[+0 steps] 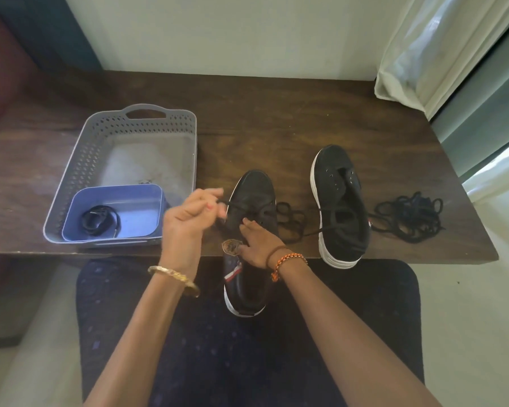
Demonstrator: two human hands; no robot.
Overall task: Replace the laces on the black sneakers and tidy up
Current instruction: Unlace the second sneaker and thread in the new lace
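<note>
A black sneaker (pixel 252 201) lies at the table's front edge, its heel hanging over my lap. My right hand (pixel 257 245) holds it down at the tongue, fingers curled over the eyelets. My left hand (pixel 193 214) pinches one end of a black lace (pixel 288 218) and pulls it taut to the left from the sneaker; the hand is blurred. The slack of that lace trails right toward the second black sneaker (pixel 340 204), which has a white sole and bare eyelets. A tangled black lace pile (pixel 410 215) lies right of it.
A grey perforated basket (pixel 100 148) stands at the left on the dark wooden table (pixel 276 113). Inside it sits a blue tub (pixel 135 212) with a coiled black lace (pixel 100 220). A curtain (pixel 438 54) hangs at the back right.
</note>
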